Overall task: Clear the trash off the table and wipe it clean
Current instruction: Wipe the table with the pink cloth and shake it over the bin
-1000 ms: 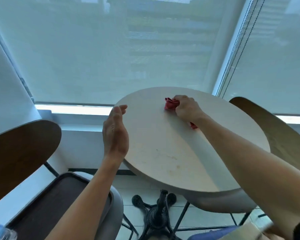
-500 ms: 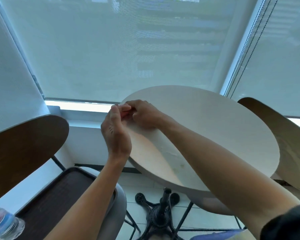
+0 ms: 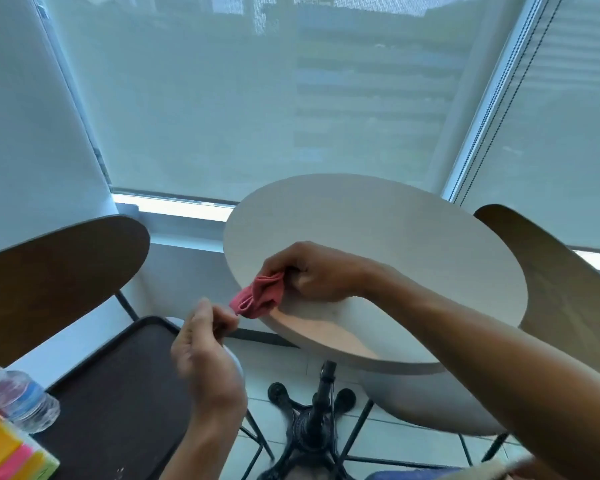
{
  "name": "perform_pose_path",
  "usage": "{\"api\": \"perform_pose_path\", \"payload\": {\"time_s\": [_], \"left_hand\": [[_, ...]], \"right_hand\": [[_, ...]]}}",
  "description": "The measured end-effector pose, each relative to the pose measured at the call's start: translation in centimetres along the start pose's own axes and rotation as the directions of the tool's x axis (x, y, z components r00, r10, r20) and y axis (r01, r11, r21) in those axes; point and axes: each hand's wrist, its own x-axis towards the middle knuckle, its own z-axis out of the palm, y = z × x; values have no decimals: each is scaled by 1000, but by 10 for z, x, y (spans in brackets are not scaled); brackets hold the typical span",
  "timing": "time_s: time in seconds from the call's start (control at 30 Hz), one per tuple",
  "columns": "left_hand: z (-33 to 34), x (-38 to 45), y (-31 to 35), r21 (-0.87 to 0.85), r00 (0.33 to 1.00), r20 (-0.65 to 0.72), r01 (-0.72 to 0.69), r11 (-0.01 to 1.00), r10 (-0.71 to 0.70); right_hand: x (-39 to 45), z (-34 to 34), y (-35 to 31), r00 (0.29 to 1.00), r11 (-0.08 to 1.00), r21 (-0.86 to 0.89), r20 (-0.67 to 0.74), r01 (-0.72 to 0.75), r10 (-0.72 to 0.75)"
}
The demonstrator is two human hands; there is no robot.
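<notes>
A round pale table (image 3: 395,237) stands before the window. My right hand (image 3: 312,271) grips a crumpled red cloth (image 3: 258,296) at the table's near left edge, and the cloth hangs partly past the rim. My left hand (image 3: 205,348) is just below and left of the cloth, off the table, with its fingertips pinched together; whether anything lies between them I cannot tell. A dark tray (image 3: 118,393) sits on a chair seat under my left hand.
A dark wooden chair back (image 3: 59,271) stands at the left, another (image 3: 561,282) at the right. A plastic water bottle (image 3: 18,398) and a yellow and pink carton (image 3: 11,452) lie at the tray's near left. The table's black base (image 3: 312,417) stands on the tiled floor.
My right hand swept the cloth from the table's far side to its left edge, then down toward me along the rim. My left hand dropped from the rim and its fingers curled.
</notes>
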Motion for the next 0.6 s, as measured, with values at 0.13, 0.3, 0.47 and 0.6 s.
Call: {"api": "perform_pose_path", "payload": {"time_s": [0.13,0.3,0.47,0.6], "left_hand": [[-9,-23,-13,42,902,77,423,905,-425],[-10,-35,-27,114,576,233,784,610,-784],[-2,-26,-16,262,321,396,859,441,-860],[5,-11,-3,394,177,455,839,375,-873]], "right_hand": [[-9,-13,-6,999,999,29,-30,12,-11],[-32,-68,21,928,978,207,-356,-32,106],[-42,-67,82,792,928,171,-485,-331,371],[-38,-52,97,722,873,141,-508,-467,469]]}}
